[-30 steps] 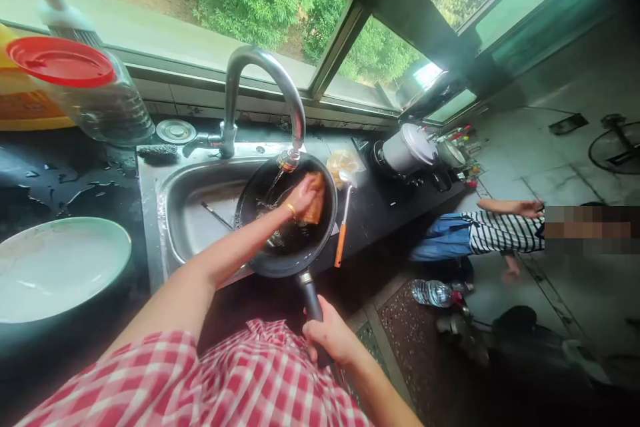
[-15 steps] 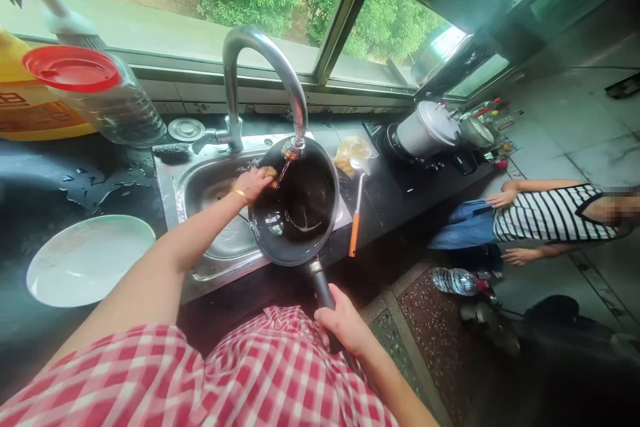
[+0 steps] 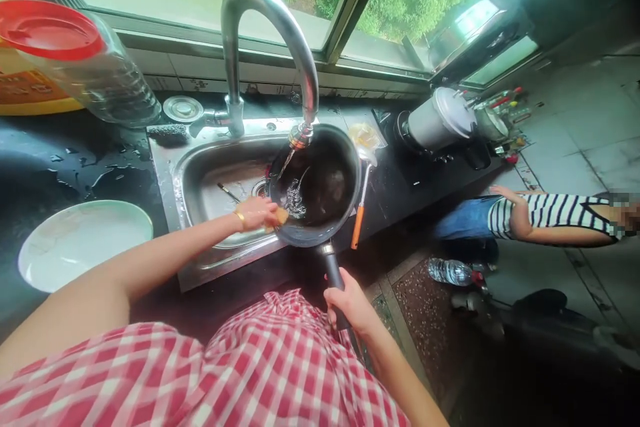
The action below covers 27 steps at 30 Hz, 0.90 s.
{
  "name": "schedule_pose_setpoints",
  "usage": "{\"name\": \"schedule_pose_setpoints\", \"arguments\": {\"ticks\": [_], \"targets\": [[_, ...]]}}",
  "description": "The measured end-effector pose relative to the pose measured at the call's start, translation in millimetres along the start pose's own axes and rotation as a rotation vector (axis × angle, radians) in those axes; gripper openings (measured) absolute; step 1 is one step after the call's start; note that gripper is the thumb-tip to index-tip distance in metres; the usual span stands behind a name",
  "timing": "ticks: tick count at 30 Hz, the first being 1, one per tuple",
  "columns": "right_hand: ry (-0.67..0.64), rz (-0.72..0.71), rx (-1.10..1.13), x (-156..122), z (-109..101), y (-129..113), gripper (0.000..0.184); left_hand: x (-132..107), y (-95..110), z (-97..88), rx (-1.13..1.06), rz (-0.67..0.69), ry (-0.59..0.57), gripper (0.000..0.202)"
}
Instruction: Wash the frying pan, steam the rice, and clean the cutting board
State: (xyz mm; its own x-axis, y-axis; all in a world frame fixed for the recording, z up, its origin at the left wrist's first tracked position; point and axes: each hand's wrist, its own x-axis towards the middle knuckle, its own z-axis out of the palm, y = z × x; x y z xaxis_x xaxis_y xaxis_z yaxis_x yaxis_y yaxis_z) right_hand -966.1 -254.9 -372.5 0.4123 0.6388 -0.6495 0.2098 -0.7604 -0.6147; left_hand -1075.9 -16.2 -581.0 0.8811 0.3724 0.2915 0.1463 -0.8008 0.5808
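Note:
A dark frying pan (image 3: pixel 330 180) is tilted over the right part of the steel sink (image 3: pixel 200 180). My right hand (image 3: pixel 350 300) is wrapped round its black handle (image 3: pixel 333 270). At the pan's left rim, my left hand (image 3: pixel 257 213) is closed on a yellowish-brown sponge (image 3: pixel 281 216). Water runs from the curved faucet (image 3: pixel 301 137) into the pan and splashes on its inner side. In the sink basin lies a thin stick-like utensil (image 3: pixel 229 193), near the drain.
A white plate (image 3: pixel 85 243) and a red-lidded clear jar (image 3: pixel 115 80) stand on the left counter. To the right are an orange-handled ladle (image 3: pixel 358 225), a plastic bag (image 3: pixel 367 136) and a pot (image 3: pixel 440 120) on a stove. A person in stripes (image 3: pixel 555 210) stands farther right.
My left hand has moved with the sponge from the pan's upper left rim down to its lower left rim. The pan is shifted slightly right, and the other person's arm has bent.

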Motion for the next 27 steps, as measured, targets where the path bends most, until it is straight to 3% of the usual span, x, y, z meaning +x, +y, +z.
{"name": "schedule_pose_setpoints", "arguments": {"ticks": [3, 5, 10, 14, 18, 20, 22, 25, 27], "targets": [[-0.006, -0.011, -0.037, 3, 4, -1, 0.032, 1, -27, -7.7, 0.114, -0.13, 0.003, 0.023], [-0.001, 0.001, -0.012, 6, 6, -3, 0.033, 4, -23, -8.6, 0.151, -0.171, -0.02, 0.019], [0.024, 0.024, 0.015, 12, 8, -6, 0.036, 5, 37, -6.1, 0.094, -0.065, -0.04, 0.015], [-0.003, 0.004, -0.006, 14, 11, -3, 0.034, 23, 79, -33.0, -0.109, 0.047, -0.015, 0.028], [-0.026, 0.004, 0.064, 17, 10, -2, 0.035, 36, 99, -52.8, -0.242, 0.153, 0.099, 0.034], [-0.021, 0.015, 0.105, 17, 10, -2, 0.037, 27, 95, -45.2, -0.208, 0.188, 0.048, 0.029], [-0.018, 0.024, 0.147, 17, 9, -3, 0.039, 9, 73, -32.4, -0.145, 0.154, -0.068, 0.025], [-0.032, 0.027, 0.186, 15, 8, -6, 0.041, -9, 19, -26.9, -0.029, -0.081, -0.214, 0.016], [-0.043, 0.035, 0.191, 13, 8, -9, 0.041, -6, -13, -36.6, 0.076, -0.276, -0.193, 0.01]]}}
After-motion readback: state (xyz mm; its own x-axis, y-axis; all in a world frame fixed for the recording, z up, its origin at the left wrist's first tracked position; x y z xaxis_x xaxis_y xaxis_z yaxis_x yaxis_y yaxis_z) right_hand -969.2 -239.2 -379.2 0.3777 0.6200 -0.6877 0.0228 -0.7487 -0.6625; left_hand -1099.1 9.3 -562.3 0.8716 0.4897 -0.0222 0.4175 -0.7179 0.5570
